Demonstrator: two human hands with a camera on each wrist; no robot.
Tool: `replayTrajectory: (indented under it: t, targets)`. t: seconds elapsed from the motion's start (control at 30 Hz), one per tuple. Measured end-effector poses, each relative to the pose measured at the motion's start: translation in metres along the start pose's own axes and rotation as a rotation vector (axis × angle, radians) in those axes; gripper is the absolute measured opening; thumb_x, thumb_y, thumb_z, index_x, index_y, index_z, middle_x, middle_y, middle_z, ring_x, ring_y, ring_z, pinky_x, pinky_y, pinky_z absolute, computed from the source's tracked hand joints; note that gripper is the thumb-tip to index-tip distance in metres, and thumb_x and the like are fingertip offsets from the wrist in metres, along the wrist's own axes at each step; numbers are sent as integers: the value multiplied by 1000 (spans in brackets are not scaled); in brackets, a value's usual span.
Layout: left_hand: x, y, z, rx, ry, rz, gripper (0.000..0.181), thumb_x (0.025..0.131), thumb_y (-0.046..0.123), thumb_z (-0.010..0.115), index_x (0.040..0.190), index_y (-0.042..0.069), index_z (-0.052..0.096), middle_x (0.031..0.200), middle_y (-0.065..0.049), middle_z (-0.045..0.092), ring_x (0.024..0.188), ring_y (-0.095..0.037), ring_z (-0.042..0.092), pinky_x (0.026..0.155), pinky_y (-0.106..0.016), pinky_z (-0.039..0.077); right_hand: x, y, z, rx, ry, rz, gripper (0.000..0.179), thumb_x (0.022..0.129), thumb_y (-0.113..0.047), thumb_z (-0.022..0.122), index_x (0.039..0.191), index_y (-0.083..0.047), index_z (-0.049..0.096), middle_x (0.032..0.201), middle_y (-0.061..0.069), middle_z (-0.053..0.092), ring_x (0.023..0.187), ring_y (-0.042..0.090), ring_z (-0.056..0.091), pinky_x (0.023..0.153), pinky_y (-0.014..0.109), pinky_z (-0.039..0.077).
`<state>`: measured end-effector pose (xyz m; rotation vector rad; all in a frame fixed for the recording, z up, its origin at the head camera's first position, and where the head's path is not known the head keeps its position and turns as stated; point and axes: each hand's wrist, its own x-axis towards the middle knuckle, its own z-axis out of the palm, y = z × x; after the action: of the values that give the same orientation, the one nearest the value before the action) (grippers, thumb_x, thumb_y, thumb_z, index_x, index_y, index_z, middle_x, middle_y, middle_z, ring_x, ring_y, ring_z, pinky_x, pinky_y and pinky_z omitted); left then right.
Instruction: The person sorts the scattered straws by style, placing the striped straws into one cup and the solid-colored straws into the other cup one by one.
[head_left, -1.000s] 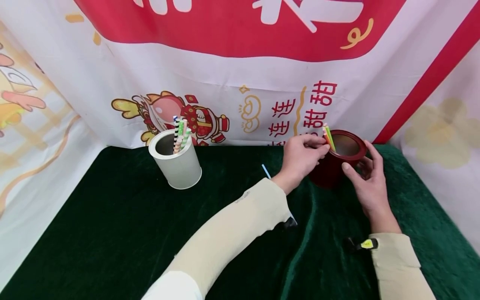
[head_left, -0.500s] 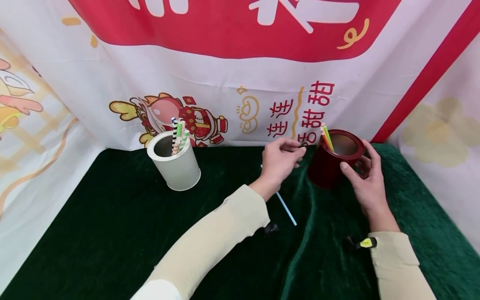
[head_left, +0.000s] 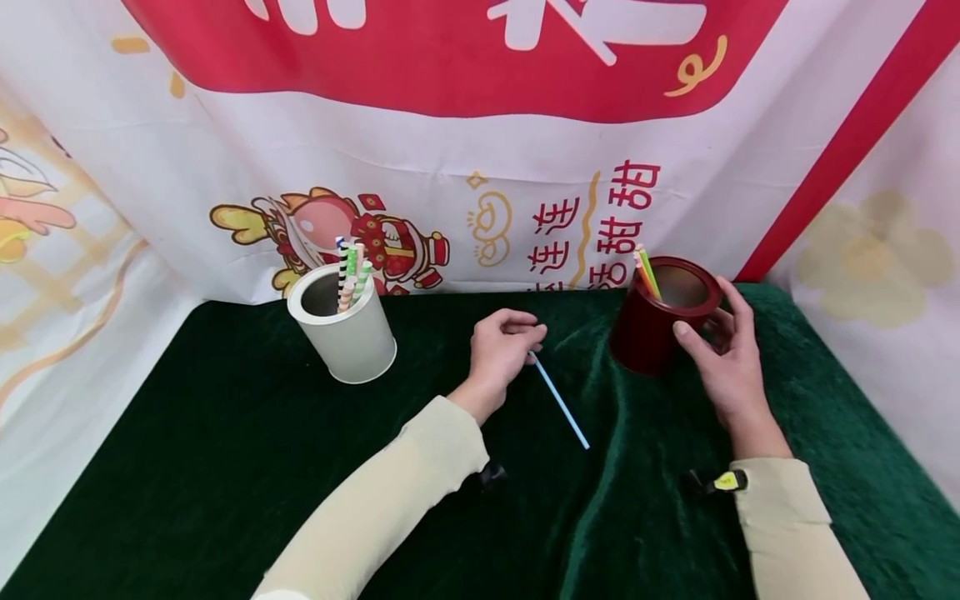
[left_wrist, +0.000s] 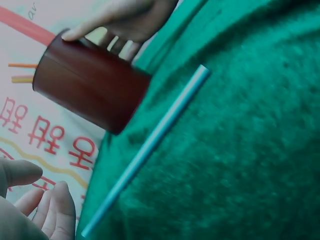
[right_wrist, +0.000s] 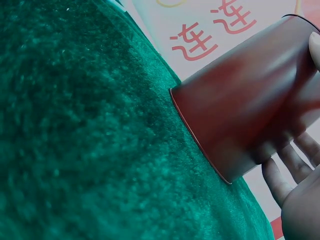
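Note:
In the head view a blue straw (head_left: 558,400) lies slantwise on the dark green cloth. My left hand (head_left: 498,350) is at its far end, thumb and fingers apart in the left wrist view, where the straw (left_wrist: 145,152) lies beside the hand. My right hand (head_left: 727,358) holds the dark red cylindrical container (head_left: 647,333) at its right side, thumb near the rim and fingers around the back. Several thin straws (head_left: 647,273), yellow-green and orange among them, lean in that container. In the right wrist view the container (right_wrist: 245,100) stands on the cloth.
A white cylindrical container (head_left: 352,342) with several striped straws (head_left: 352,275) stands at the left. Behind the green cloth (head_left: 225,467) hangs a printed white and red backdrop (head_left: 420,142), close to both containers.
My left hand has drawn away from the red container, moving left and down to the far end of the blue straw. My right hand has stayed on the red container.

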<state>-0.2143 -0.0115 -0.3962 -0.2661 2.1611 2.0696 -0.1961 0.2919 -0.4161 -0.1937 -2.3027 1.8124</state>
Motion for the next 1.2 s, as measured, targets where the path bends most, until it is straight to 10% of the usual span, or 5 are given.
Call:
replayTrajectory:
  t: [0.2,0.63,1.2]
  targets:
    - [4,-12,-2,40,4,-80,31,102,17,75,131,6,69,109,-9,78,86,-18,73,71,-24,62,-1,2,3,-4,0,4,82,105,-33,71,166,-54,22,175,8,33,149,22,38,128,42,40]
    - [12,-21,2,56,64,-107,32,99,10,78,128,3,66,107,-13,80,78,-16,74,59,-22,61,-1,1,3,2,8,-6,81,104,-34,72,165,-54,23,173,7,35,145,18,39,103,15,50]
    - [21,-27,16,217,185,-53,24,94,16,85,109,7,68,91,-10,79,51,-14,67,45,-24,54,1,0,2,13,13,-5,81,104,-33,72,166,-52,23,175,6,33,149,21,37,124,37,44]
